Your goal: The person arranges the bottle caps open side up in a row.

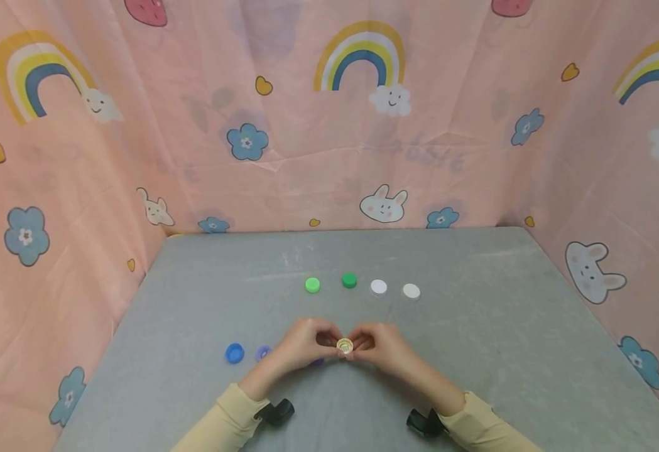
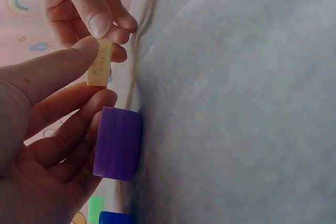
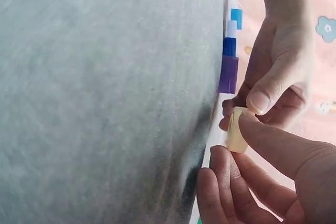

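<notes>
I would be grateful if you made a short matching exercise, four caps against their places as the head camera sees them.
Column one
1. cream cap
2. light green cap
3. dark green cap
4. bright blue cap

Column two
A. far row, second from the left in the picture
B. nearer the camera, farthest left of all the visible caps
C. held between the left hand and the right hand
D. far row, at its left end in the picture

Right pairs: 1-C, 2-D, 3-A, 4-B
</notes>
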### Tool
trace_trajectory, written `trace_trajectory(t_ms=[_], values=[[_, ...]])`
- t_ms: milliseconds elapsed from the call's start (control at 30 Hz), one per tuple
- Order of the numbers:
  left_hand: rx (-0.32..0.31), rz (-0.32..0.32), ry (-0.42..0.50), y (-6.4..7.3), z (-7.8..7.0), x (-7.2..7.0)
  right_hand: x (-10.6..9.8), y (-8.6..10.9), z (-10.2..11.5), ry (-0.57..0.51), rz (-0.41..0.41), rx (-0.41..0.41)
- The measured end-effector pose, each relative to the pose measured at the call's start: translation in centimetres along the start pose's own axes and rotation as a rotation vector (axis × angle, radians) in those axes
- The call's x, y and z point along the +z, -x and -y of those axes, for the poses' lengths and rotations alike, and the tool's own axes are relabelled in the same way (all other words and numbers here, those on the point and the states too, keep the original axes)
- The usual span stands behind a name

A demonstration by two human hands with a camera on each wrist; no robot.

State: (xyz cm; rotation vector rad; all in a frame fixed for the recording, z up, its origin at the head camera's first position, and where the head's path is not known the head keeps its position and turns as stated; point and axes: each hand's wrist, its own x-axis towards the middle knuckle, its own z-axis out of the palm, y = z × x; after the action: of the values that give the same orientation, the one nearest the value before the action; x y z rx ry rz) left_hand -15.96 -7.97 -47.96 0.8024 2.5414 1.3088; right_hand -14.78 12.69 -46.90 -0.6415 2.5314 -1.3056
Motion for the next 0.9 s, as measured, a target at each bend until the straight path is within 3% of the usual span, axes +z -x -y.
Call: trace_trajectory(t_ms=[333, 733, 900], values=[[0.053, 0.021, -0.102, 0.06, 0.32, 0.03, 0.3, -0.06, -0.29, 0.05, 0.033, -0.02], [0.063, 0.05, -0.117, 0.05, 0.53, 0.15, 0.24, 0.03, -0.54, 0.077, 0.037, -0.058], [0.053, 0.056, -0.12, 0.11, 0.56, 0.13, 0.29, -0.05, -0.63, 0.072, 0.053, -0.033]])
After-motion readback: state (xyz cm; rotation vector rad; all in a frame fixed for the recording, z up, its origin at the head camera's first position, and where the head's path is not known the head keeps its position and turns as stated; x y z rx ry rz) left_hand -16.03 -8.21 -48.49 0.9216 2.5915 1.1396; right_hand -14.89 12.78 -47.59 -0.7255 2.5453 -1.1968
